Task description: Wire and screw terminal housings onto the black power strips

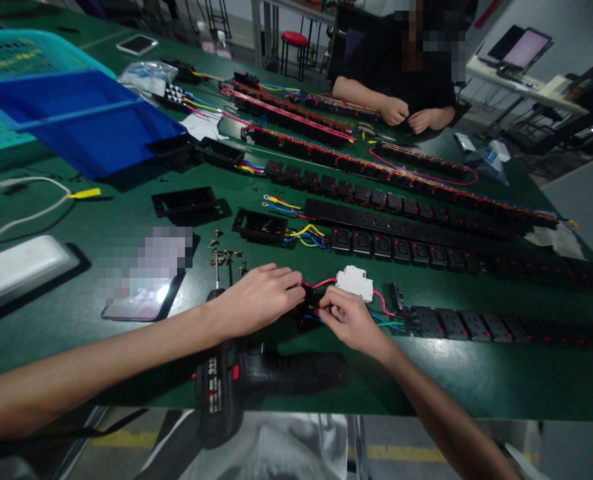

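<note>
My left hand (264, 298) is closed around a small black part (307, 298) with wires, mostly hidden by the fingers. My right hand (349, 317) pinches at the same part from the other side, its fingertips on the thin wires. Just behind my right hand lies a white breaker (355, 283) with red wires on both sides. Blue and green wires run right to a black socket strip (471, 325). A black power drill (271, 373) lies below my hands at the table's front edge, its bit pointing away beside several small screws (226, 257).
Black housings (260, 227) and several socket strips (401, 248) lie behind my hands. At left are a phone (149, 273), a white box (24, 273) and a blue bin (91, 120). Another person's hands (409, 117) are across the table (476, 380).
</note>
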### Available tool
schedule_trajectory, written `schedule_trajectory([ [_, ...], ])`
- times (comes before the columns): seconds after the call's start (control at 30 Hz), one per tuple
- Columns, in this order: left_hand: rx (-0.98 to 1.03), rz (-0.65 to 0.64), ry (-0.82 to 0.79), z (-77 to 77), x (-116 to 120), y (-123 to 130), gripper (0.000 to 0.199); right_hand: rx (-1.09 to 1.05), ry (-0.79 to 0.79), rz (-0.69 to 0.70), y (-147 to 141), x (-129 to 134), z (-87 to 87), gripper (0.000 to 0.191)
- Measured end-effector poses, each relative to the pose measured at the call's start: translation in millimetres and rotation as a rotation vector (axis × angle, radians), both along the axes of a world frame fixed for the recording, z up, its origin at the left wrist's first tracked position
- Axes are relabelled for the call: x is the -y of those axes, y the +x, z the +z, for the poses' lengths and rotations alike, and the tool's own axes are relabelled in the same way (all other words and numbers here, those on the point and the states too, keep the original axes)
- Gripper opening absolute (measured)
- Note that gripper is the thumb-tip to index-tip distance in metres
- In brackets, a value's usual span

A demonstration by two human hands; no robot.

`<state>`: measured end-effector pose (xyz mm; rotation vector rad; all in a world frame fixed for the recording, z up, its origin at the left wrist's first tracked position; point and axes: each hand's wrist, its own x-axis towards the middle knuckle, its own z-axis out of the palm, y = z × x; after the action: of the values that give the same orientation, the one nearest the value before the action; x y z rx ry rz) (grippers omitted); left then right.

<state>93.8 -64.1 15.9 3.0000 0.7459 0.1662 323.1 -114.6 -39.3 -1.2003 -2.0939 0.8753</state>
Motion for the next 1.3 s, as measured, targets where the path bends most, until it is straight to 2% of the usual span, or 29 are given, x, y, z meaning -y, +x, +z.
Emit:
schedule_trajectory([
  [0.07,0.007,0.013,-0.021,-1.6,1,-2,0.019,-0.01,-0.006,-0.001,0,0,-0.5,0.012],
  [0.23,0.024,0.123,-0.297,5.9,-1,-1,0.01,-0.02,-0.019,0.001,-1,-1,-0.5,0.01],
  [0.3,0.013,0.157,-0.348,10.2,-3,2,0.006,-0.019,-0.025,0.004,-2,-1,-0.8,0.011],
  [0.43,-0.063,0.187,-0.315,16.4,-5,9,0.003,-0.018,-0.037,0.007,-2,-1,-2.3,0.014],
  [0.67,-0.087,0.137,-0.187,21.6,-5,8,0.005,-0.034,-0.048,0.0,-1,-1,-0.3,0.014],
  [0.83,-0.105,0.155,-0.12,20.7,-4,8,0.004,-0.044,-0.056,0.001,-2,0,0.7,0.014],
  [1.0,-0.141,0.151,-0.052,19.0,4,20,0.005,-0.051,-0.073,-0.006,-2,-1,-2.4,0.013],
  [1.17,-0.193,0.136,-0.081,22.4,5,25,0.01,-0.055,-0.084,-0.014,-2,-2,-3.1,0.013],
  [1.3,-0.185,0.139,-0.209,26.3,0,17,0.009,-0.054,-0.089,-0.026,-2,-2,-1.2,0.011],
])
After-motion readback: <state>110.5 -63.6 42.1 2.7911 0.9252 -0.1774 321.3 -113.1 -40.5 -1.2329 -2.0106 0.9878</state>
